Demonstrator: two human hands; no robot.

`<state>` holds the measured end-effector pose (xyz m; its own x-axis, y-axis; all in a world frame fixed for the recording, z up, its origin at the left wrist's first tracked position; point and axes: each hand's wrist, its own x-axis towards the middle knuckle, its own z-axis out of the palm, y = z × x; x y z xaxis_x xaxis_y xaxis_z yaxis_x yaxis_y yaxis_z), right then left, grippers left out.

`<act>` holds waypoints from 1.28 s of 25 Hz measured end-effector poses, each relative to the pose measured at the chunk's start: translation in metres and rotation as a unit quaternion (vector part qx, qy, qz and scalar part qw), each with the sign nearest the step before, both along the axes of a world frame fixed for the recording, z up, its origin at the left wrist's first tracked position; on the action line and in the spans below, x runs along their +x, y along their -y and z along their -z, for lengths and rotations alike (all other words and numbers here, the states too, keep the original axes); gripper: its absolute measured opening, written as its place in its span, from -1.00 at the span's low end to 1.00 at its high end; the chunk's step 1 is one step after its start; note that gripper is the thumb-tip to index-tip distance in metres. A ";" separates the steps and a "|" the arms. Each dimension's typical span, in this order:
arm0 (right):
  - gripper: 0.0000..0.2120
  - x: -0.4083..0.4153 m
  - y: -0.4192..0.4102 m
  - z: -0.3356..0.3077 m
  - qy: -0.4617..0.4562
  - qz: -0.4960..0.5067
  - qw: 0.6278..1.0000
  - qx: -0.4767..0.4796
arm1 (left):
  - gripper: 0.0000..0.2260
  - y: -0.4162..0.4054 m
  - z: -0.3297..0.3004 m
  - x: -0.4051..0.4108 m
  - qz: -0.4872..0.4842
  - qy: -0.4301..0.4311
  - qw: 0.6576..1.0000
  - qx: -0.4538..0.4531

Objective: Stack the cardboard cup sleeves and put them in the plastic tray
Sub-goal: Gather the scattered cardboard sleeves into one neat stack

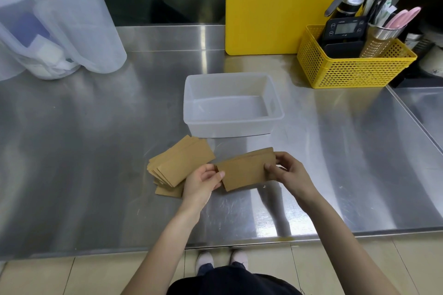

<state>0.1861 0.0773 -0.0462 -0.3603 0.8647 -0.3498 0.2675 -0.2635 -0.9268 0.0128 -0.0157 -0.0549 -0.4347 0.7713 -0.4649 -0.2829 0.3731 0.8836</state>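
A small stack of flat brown cardboard cup sleeves (245,170) is held just above the steel counter between both hands. My left hand (203,181) pinches its left end and my right hand (286,170) grips its right end. A looser fanned pile of brown sleeves (179,163) lies on the counter to the left, touching my left hand. The translucent plastic tray (231,124) stands just behind the sleeves, with nothing visible inside it.
The steel counter (96,163) stretches left and right. Translucent plastic jugs (72,29) stand at the back left. A yellow board (275,7) leans at the back, beside a yellow basket (354,69) with a scale and utensils. The counter's front edge is near my body.
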 end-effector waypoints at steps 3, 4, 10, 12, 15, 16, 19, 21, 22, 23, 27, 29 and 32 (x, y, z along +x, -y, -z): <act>-0.85 0.001 0.002 0.005 0.052 0.010 0.995 0.082 | -0.86 -0.006 0.002 0.003 -0.010 -0.122 0.992 0.027; -0.84 0.001 0.002 0.005 0.060 0.012 0.992 0.106 | -0.86 -0.008 0.001 0.004 -0.013 -0.151 0.987 0.044; -0.68 0.004 0.015 0.025 0.133 -0.012 0.972 0.191 | -0.77 0.000 0.020 0.012 0.024 -0.254 0.966 0.039; -0.62 0.003 0.019 0.031 0.147 -0.022 0.973 0.175 | -0.67 0.006 0.026 0.015 0.036 -0.279 0.959 0.035; -0.61 0.001 0.021 0.032 0.151 -0.038 0.970 0.187 | -0.64 0.007 0.026 0.017 0.049 -0.312 0.948 0.039; -0.63 0.001 0.021 0.030 0.144 -0.033 0.969 0.197 | -0.66 0.006 0.024 0.017 0.047 -0.316 0.947 0.042; -0.68 0.001 0.021 0.028 0.129 -0.016 0.965 0.226 | -0.70 0.002 0.023 0.014 0.034 -0.331 0.942 0.047; -0.69 0.002 0.023 0.031 0.129 -0.015 0.965 0.228 | -0.71 0.003 0.027 0.013 0.044 -0.350 0.934 0.052; -0.69 0.003 0.024 0.033 0.132 -0.014 0.966 0.223 | -0.71 0.004 0.029 0.013 0.048 -0.355 0.932 0.052; -0.69 0.003 0.025 0.034 0.133 -0.013 0.967 0.218 | -0.72 0.005 0.030 0.014 0.048 -0.354 0.933 0.049; -0.67 0.003 0.022 0.033 0.123 -0.006 0.968 0.217 | -0.74 0.001 0.030 0.011 0.034 -0.344 0.937 0.045; -0.66 0.002 0.020 0.031 0.112 -0.004 0.971 0.210 | -0.74 0.001 0.029 0.009 0.034 -0.346 0.937 0.048; -0.65 0.001 0.024 0.035 0.118 -0.016 0.974 0.194 | -0.73 0.006 0.030 0.010 0.047 -0.346 0.936 0.038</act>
